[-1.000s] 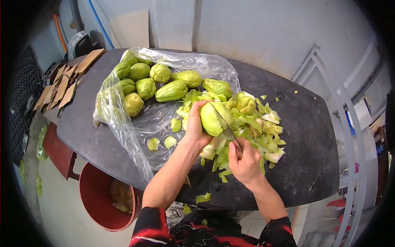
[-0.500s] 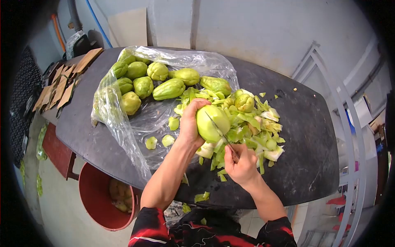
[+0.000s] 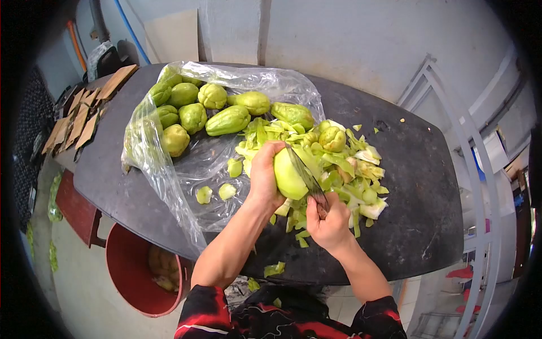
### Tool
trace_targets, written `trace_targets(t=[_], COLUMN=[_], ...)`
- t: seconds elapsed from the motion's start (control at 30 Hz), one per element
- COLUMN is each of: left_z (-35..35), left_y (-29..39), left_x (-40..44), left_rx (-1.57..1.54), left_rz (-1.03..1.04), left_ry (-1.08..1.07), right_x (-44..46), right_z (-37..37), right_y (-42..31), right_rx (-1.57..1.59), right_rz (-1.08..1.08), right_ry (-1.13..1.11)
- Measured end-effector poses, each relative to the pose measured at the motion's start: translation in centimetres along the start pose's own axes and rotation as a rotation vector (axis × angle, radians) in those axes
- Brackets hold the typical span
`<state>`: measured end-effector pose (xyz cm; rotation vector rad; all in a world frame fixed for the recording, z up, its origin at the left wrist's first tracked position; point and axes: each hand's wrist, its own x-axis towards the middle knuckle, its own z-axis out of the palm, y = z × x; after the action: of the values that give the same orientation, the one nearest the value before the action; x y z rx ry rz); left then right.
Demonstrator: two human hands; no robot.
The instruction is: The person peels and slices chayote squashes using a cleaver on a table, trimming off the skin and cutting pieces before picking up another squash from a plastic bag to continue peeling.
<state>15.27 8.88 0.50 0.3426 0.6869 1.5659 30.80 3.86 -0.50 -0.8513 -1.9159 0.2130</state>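
1. The peel pile (image 3: 361, 183) is the landmark; the hands and the peeled fruit cover part of its left and near portions.
2. The left hand (image 3: 266, 175) grips the pale green peeled fruit (image 3: 287, 176) over the pile's left part; its fingertips are mostly hidden behind the fruit.
3. The right hand (image 3: 330, 223), at the pile's near side, has its fingers closed round the handle of the knife (image 3: 305, 174). The fist hides part of the handle, and the blade crosses in front of the fruit, so how deep its edge sits cannot be told.
4. Left of the pile, unpeeled green fruits (image 3: 228, 120) lie in the clear plastic bag (image 3: 183, 212); its folds blur the leftmost ones.
5. Below and left of the pile stands the red bucket (image 3: 119, 257), partly cut off by the table (image 3: 420, 226); the pale pieces (image 3: 164, 265) inside are hard to make out.
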Motion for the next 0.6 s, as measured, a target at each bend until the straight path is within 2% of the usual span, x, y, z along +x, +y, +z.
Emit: trace_targets(t=[0.03, 0.1, 0.17, 0.23, 0.3, 0.37, 0.5, 0.57, 0.6], left_z=[-0.2, 0.1, 0.7, -0.2, -1.5, -2.9, -2.8, -2.2, -1.7], left_y=[-0.1, 0.1, 0.5, 0.7, 1.2, 2.5, 2.4, 1.9, 1.4], left_x=[0.3, -0.1, -0.9, -0.2, 0.1, 0.2, -0.7, -1.0, -1.1], left_rx=[0.124, 0.109, -0.125, -0.052, 0.012, 0.225, 0.225, 0.187, 0.187], left_rz=[0.153, 0.149, -0.153, -0.177, -0.212, -0.153, -0.18, -0.198, -0.201], left_ry=[-0.016, -0.005, 0.009, -0.03, -0.065, -0.551, -0.617, -0.511, -0.516], right_x=[0.2, 0.7, 0.8, 1.2, 1.3, 2.0, 1.4, 1.5, 1.4], right_z=[-0.1, -0.3, -0.5, -1.0, -2.8, -4.5, -3.9, -3.5, -3.4], right_y=[-0.2, -0.4, -0.6, -0.2, 0.7, 0.0, 0.7, 0.8, 0.9], right_rx=[0.03, 0.028, 0.025, 0.096, 0.482, 0.892, 0.872, 0.745, 0.744], right_rz=[0.067, 0.057, 0.048, 0.129, 0.461, 0.658, 0.58, 0.507, 0.566], right_ry=[-0.033, -0.05, -0.072, -0.079, -0.146, -0.216, -0.259, -0.196, -0.183])
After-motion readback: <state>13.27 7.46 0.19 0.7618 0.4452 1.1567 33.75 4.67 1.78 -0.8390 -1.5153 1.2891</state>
